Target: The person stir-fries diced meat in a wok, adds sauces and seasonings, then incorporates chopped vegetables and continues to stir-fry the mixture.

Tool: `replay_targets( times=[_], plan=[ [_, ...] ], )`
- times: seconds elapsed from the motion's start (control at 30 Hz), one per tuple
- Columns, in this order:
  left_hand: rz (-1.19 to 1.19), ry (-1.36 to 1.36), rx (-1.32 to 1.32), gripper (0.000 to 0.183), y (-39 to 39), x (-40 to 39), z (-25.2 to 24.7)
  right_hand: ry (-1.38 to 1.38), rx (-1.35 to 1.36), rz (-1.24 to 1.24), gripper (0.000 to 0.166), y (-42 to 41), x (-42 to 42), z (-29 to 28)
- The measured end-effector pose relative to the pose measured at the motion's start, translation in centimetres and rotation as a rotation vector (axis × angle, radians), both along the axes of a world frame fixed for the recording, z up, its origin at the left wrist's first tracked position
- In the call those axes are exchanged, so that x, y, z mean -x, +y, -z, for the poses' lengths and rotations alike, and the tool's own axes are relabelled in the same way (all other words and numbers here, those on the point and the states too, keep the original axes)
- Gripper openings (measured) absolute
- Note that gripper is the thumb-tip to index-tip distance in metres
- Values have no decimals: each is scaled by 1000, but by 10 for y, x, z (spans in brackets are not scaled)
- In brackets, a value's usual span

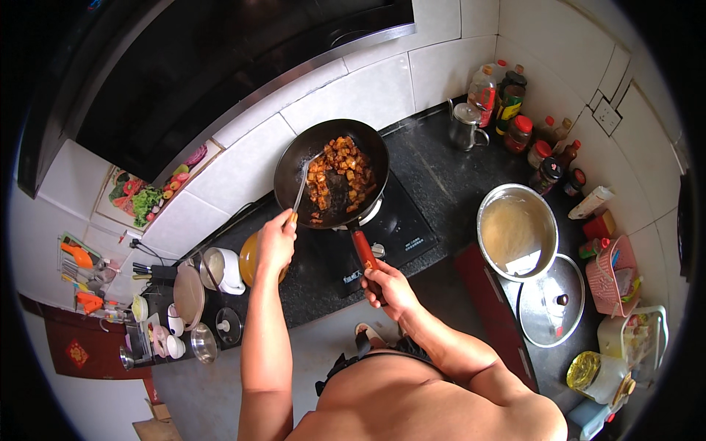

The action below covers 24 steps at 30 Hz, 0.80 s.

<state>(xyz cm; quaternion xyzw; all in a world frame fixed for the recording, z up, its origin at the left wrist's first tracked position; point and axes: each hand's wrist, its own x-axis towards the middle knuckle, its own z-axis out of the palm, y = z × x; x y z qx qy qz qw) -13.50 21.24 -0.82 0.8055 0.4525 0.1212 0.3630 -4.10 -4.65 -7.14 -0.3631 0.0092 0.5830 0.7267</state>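
Note:
My left hand (277,240) is closed around the handle of a metal cooking utensil (302,187), probably a spatula or ladle, whose head is partly hidden in a dark wok (289,160). Browned, sauce-coated cubes of food (346,160) lie in the wok, mostly along its right side and middle. My right hand (390,289) grips the wok's reddish-brown handle (363,248). Below the wok is a black glass-topped gas stove (408,226), with part of the burner showing beside the rim; whether the wok rests on it, I cannot tell.
To the right stand a metal pot of cloudy liquid (510,237), a glass lid (551,308), several sauce bottles and jars (518,132) and a metal jug (468,129). A yellow round container (251,259) and white rice cooker (229,270) sit left. A range hood (248,49) overhangs.

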Motion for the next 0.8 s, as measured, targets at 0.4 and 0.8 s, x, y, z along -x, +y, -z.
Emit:
replay_targets(
  times=[0.4, 0.8],
  plan=[
    [364, 175, -267, 44, -51, 8, -33, 3, 0, -10, 19, 0, 0, -2],
    [318, 525, -444, 33, -29, 66, -185, 22, 3, -22, 34, 1, 1, 3]
  ],
)
